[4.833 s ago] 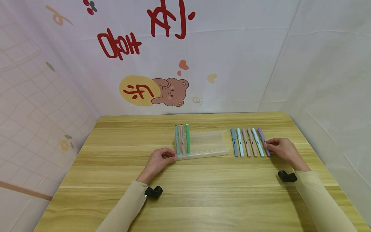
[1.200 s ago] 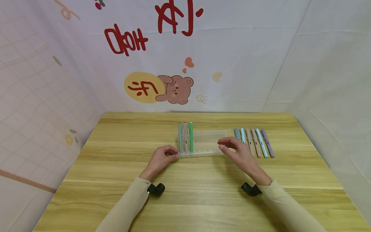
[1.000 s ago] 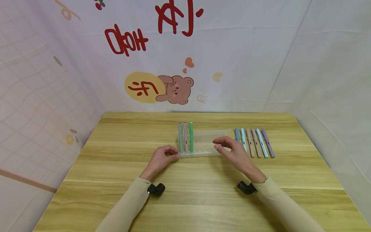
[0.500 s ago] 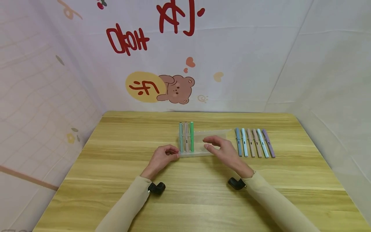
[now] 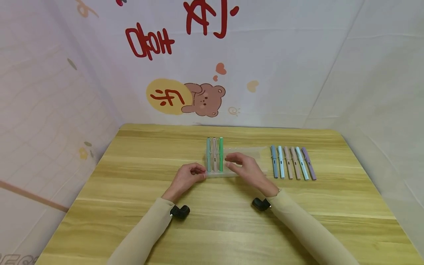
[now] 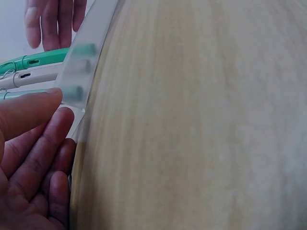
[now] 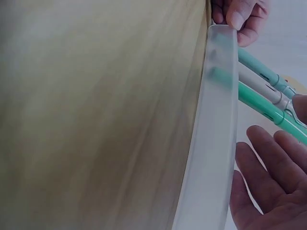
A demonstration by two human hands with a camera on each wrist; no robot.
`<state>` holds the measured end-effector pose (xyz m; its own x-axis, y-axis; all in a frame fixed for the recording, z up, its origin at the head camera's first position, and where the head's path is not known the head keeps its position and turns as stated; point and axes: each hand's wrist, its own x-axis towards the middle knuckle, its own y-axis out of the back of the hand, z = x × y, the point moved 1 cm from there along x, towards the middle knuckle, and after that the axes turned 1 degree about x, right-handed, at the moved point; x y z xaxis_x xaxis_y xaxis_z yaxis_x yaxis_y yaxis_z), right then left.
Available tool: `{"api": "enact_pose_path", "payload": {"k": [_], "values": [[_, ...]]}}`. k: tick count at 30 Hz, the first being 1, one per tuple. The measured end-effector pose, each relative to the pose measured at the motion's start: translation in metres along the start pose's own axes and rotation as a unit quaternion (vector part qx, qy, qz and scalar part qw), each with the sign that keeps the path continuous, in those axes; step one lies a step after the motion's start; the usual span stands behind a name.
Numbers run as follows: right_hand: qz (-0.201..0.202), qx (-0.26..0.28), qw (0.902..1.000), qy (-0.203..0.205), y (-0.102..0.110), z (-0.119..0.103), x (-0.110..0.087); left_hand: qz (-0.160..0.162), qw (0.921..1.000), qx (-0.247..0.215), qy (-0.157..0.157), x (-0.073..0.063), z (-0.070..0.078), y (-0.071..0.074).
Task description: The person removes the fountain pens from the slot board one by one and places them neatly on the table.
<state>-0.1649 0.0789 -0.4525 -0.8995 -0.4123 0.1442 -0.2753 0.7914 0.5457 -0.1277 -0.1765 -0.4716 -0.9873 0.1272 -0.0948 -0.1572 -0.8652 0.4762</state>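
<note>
A translucent pen stand (image 5: 215, 175) has a teal pen (image 5: 208, 156), a grey-pink pen (image 5: 214, 156) and a green pen (image 5: 221, 154) side by side at its left end. My left hand (image 5: 186, 179) grips the stand's left front corner, thumb (image 7: 237, 19) at the front edge in the right wrist view. Over the stand's middle, my right hand (image 5: 246, 167) is beside the green pen with fingers spread and relaxed, nothing in them. In the right wrist view its fingers (image 7: 273, 158) are behind the stand's frosted front strip (image 7: 211, 129).
Right of the stand, several pens lie in a row on the wooden table (image 5: 212, 228), from a blue pen (image 5: 274, 162) to a purple pen (image 5: 309, 163). A printed white cloth (image 5: 285, 73) rises behind the table's back edge.
My right hand has let go of the purple pen at the row's right end and moved left across the stand to beside the green pen. My left hand stays at the stand's corner.
</note>
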Motion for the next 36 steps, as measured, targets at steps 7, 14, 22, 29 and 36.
{"api": "enact_pose_path", "payload": {"k": [7,14,22,29,36], "values": [[-0.023,0.003,0.9991,-0.036,-0.008,-0.001,0.008,0.001,1.0,0.001,-0.001,0.0,-0.001,0.0],[-0.032,-0.007,0.9984,-0.046,-0.013,0.0,0.014,0.0,1.0,0.0,-0.002,0.0,0.001,0.0],[-0.03,-0.016,0.9983,-0.047,-0.018,-0.001,0.017,0.002,1.0,0.003,-0.001,0.001,0.001,-0.001],[-0.018,-0.02,0.9982,-0.054,-0.02,-0.004,0.018,0.004,1.0,0.003,-0.002,0.001,0.001,-0.001],[-0.005,-0.01,0.9986,-0.052,-0.02,-0.003,0.017,0.002,1.0,0.003,0.002,0.001,0.001,-0.001]]}}
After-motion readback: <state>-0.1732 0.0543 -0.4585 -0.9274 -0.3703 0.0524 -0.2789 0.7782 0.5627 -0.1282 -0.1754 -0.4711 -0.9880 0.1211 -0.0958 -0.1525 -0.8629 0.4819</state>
